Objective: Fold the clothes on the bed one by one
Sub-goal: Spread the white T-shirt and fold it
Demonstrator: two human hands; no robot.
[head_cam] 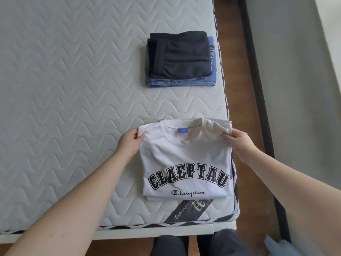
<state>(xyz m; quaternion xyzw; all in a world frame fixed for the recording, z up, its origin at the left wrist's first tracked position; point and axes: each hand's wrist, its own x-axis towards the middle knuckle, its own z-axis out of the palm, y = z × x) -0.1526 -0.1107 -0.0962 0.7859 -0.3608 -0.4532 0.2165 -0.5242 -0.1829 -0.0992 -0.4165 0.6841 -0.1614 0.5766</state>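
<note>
Presently: white folded cotton T-shirt with dark block lettering (186, 163) at near right corner of grey quilted mattress (73, 89). Left hand (130, 140) and right hand (238, 140) pinching shoulder corners. Soft, light, limp; best held there.

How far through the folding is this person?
Done: dark trousers stacked on folded jeans. In hand: the white T-shirt, already folded, with left hand and right hand gripping its top corners. Left: no unfolded clothes show on the mattress.
</note>
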